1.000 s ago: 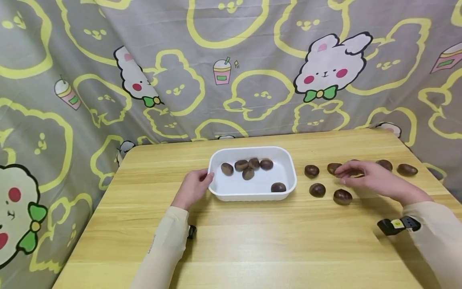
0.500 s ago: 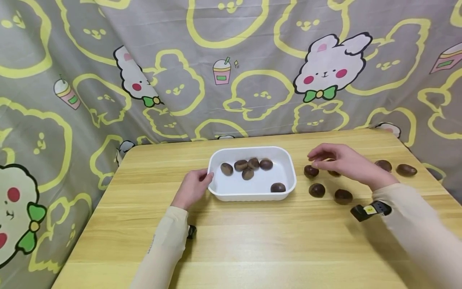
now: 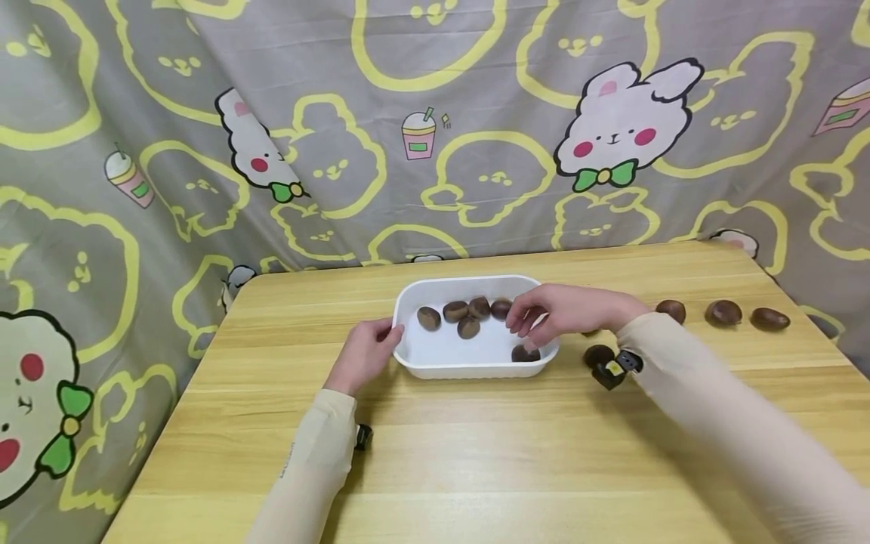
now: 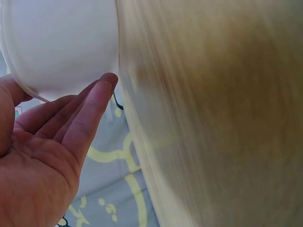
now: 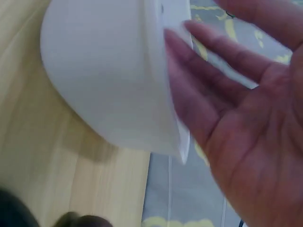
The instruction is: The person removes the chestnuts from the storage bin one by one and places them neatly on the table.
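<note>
A white tray stands on the table with several brown chestnuts inside. My left hand holds its left end. In the left wrist view, the thumb lies over the rim and the fingers are against the outer wall. My right hand reaches over the tray's right end, its fingers relaxed and slightly bent. Just below those fingers lies a chestnut near the front corner; contact is unclear. The right palm shows nothing held in the right wrist view, though the tray rim hides part of the fingertips.
Several more chestnuts lie on the wooden table right of the tray, some partly hidden by the right wrist. Behind the table hangs a grey patterned curtain. A small black camera is strapped to the right wrist.
My right hand has moved left from above the chestnuts on the table to inside the tray's right end. The left hand and tray stay in place.
</note>
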Available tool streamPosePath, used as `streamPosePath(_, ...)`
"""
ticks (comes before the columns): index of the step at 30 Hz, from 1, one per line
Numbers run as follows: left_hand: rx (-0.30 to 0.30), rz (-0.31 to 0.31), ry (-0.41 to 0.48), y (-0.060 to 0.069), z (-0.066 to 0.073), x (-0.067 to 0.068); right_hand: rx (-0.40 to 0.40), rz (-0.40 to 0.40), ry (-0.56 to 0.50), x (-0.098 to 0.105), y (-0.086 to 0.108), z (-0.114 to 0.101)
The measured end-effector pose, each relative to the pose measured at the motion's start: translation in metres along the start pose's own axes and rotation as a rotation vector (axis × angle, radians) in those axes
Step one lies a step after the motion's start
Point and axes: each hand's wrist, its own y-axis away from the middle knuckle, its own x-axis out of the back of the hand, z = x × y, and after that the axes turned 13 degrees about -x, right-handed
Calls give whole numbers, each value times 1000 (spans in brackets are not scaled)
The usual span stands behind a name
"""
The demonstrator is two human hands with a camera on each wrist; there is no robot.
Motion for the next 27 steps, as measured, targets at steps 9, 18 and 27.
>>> streamPosePath(9, 13, -6, 10, 0, 2, -1, -137, -77, 266, -9, -19, -15)
streamPosePath(18, 7, 1, -3, 0, 2, 0, -189, -112, 375, -10, -30, -20)
streamPosePath(27, 15, 5, -3, 1, 1, 0, -212, -138, 358, -13, -34, -19)
